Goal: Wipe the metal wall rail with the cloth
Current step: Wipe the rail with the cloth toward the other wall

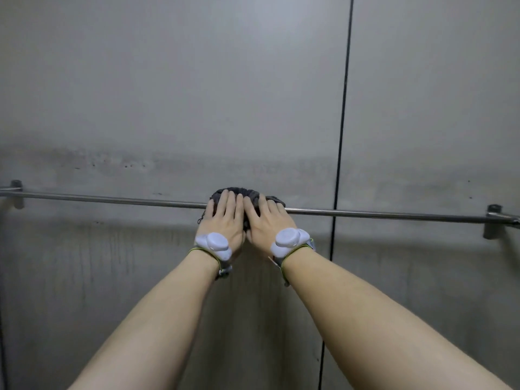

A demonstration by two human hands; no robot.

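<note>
A thin metal rail [112, 199] runs horizontally across the grey wall, from a bracket at the far left to one at the far right. A dark grey cloth [249, 194] is bunched over the rail near its middle. My left hand [225, 218] and my right hand [266, 220] lie side by side on the cloth, fingers curled over it and the rail. Most of the cloth is hidden under the hands. Each wrist carries a pale lilac sensor on a strap.
The left bracket [17, 192] and the right bracket [492, 220] fix the rail to the wall. A dark vertical panel seam [342, 122] crosses behind the rail just right of my hands. The wall above the rail shows smudges and spots.
</note>
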